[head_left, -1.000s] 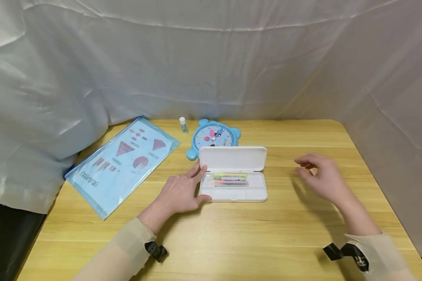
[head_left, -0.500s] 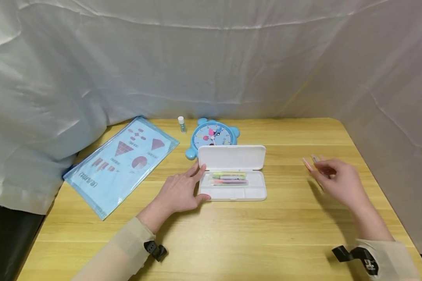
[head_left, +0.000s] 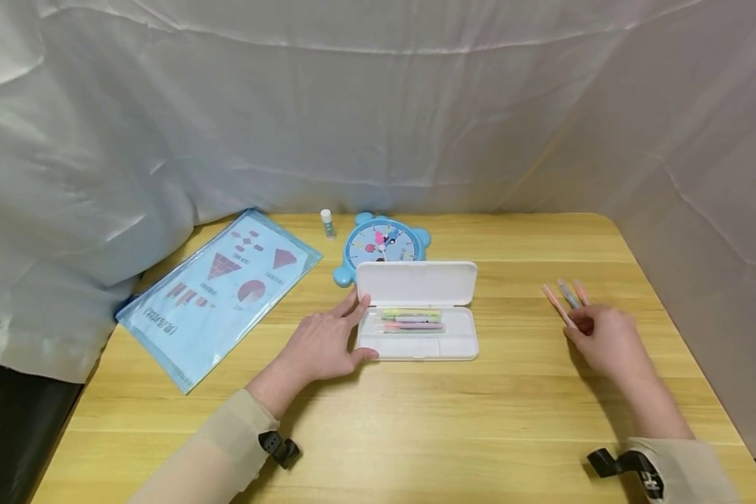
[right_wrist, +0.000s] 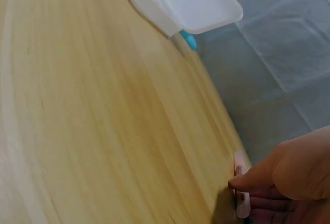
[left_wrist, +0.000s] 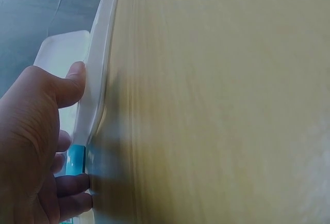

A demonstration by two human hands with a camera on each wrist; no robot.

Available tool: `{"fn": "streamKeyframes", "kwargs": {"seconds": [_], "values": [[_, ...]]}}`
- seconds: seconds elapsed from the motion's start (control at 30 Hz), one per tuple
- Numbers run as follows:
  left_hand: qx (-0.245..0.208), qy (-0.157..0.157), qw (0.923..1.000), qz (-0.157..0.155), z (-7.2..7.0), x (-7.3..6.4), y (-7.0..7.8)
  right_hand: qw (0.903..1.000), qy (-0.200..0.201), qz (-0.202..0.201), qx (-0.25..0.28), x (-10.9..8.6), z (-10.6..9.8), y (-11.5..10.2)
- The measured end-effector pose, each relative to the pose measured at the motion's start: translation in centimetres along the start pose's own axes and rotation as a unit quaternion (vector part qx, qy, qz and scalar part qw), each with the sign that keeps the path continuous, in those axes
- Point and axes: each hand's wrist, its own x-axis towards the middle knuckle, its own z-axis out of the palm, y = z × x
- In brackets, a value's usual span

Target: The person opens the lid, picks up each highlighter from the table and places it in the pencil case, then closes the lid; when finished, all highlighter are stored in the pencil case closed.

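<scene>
A white pencil case (head_left: 458, 348) stands with its lid up, several pastel pens (head_left: 412, 320) lying in its upper compartment. My left hand (head_left: 321, 346) grips the case's left end, thumb at the front edge and fingers by the hinge; the left wrist view shows the thumb (left_wrist: 72, 85) against its side. Off to the right, my right hand (head_left: 607, 339) pinches an orange-tipped pen (head_left: 557, 304) between thumb and fingers. Beside it are a grey-blue pen (head_left: 567, 292) and another orange-tipped pen (head_left: 581, 292), their near ends hidden by the hand.
A blue toy clock (head_left: 384, 241) is behind the case, partly covered by the lid. To its left stands a small glue stick (head_left: 327, 224). A blue document folder (head_left: 220, 301) lies on the left of the wooden table (head_left: 416, 434). Grey cloth (head_left: 378, 105) borders the back.
My right hand has shifted right and slightly down, and three pens it hid at first now show past its fingers. The left hand stays on the pencil case.
</scene>
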Motion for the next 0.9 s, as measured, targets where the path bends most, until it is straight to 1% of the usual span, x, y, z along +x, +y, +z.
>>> {"fn": "streamKeyframes", "kwargs": {"seconds": [0.17, 0.27, 0.5, 0.6, 0.67, 0.73, 0.9], "values": [[-0.005, 0.001, 1.0, 0.0, 0.1, -0.1, -0.1, 0.9998, -0.017, 0.006, -0.003, 0.0, 0.2, -0.2], [-0.004, 0.003, 1.0, 0.002, 0.1, -0.1, -0.1, 0.9998, -0.019, 0.007, -0.002, 0.1, 0.2, -0.3], [-0.004, 0.005, 1.0, 0.004, 0.2, 0.0, -0.2, 0.9998, -0.009, 0.011, 0.01, 0.1, 0.2, -0.6], [-0.005, 0.01, 0.9999, 0.01, 0.3, 0.1, -0.2, 0.9997, 0.006, 0.011, 0.019, 0.1, -0.1, -1.1], [-0.006, 0.015, 0.9998, 0.014, 0.3, 0.2, -0.2, 0.9995, 0.021, 0.002, 0.026, 0.1, -0.3, -1.5], [-0.008, 0.017, 0.9997, 0.016, 0.3, 0.1, -0.2, 0.9988, 0.031, -0.016, 0.036, 0.2, -0.5, -2.0], [-0.006, 0.017, 0.9998, 0.012, 0.3, 0.0, -0.3, 0.9954, 0.041, -0.057, 0.066, 0.6, -0.5, -3.3]]}}
